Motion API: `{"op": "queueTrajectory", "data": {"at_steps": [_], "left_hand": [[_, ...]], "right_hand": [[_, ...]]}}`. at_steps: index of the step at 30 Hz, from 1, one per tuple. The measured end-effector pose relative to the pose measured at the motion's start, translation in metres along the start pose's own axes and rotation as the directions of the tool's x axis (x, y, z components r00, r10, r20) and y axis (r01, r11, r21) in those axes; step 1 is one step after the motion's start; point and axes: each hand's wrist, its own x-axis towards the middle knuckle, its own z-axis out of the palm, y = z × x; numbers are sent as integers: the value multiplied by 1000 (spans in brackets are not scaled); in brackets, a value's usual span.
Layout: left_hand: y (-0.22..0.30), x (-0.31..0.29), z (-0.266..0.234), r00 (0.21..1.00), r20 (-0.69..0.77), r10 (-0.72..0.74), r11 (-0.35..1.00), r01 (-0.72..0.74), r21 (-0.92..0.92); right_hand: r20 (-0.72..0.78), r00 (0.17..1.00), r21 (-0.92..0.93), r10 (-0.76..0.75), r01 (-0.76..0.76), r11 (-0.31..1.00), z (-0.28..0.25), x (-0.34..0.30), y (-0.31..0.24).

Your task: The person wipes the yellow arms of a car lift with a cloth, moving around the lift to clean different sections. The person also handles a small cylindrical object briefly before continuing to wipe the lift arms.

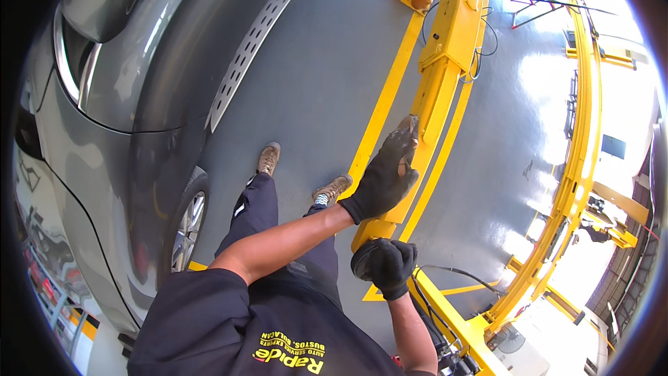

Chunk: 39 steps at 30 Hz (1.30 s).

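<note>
Head view: left hand [383, 176] outstretched, fingers [398, 145] together on yellow beam [440, 87]; right hand [390, 266] curled by black pad [360, 260], grips unclear.

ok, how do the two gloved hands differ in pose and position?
Position: the left hand is farther up the yellow beam; the right hand is at its near end.
Fingers: the left hand's are mostly stretched along the beam; the right hand's are curled in.
Shared: both wear black gloves.

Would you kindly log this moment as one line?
Gloved left hand: on yellow lift arm | gloved right hand: curled at round black pad | grey car: left side
</note>
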Motion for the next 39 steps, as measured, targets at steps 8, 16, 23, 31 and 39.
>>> {"op": "queueTrajectory", "data": {"at_steps": [8,16,23,31,39], "left_hand": [[-26,102,-5,991,-65,-121,984,128,127],[18,-49,-20,925,370,83,915,-218,339],[-17,77,-10,954,256,157,807,-273,523],[-4,6,-16,915,165,-369,929,364,63],[-11,116,-27,953,-265,-148,989,140,-50]], "right_hand": [[10,1000,-52,-27,28,998,2,7,-2],[116,988,-184,98,-76,980,1,25,-10],[-425,880,-28,214,-248,968,41,193,13],[-421,907,-89,30,-74,993,45,276,71],[-380,925,-237,-1,-96,967,54,273,68]]}}
